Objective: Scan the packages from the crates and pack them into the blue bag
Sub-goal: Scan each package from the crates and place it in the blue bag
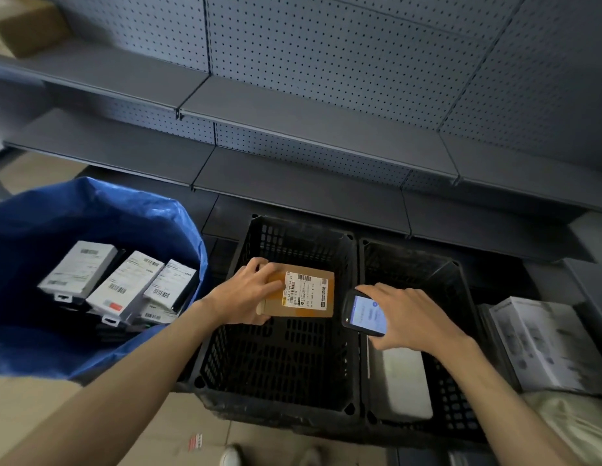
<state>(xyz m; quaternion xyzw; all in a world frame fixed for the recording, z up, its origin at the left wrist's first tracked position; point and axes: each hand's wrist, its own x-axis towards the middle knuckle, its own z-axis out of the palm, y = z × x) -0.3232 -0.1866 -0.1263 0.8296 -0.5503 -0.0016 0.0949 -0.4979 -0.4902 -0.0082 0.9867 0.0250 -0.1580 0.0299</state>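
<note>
The person has bare forearms (124, 381) and wears light-coloured shoes (230, 457).

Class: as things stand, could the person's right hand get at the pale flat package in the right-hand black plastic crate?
Probably yes to reach: the right hand hovers over the pale flat package in the open-topped black plastic crate. But it grips a dark handheld scanner, so grasping looks awkward.

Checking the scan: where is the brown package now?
In the head view, centre: the left hand holds the brown package over the left crate, beside the scanner in the right hand.
</note>
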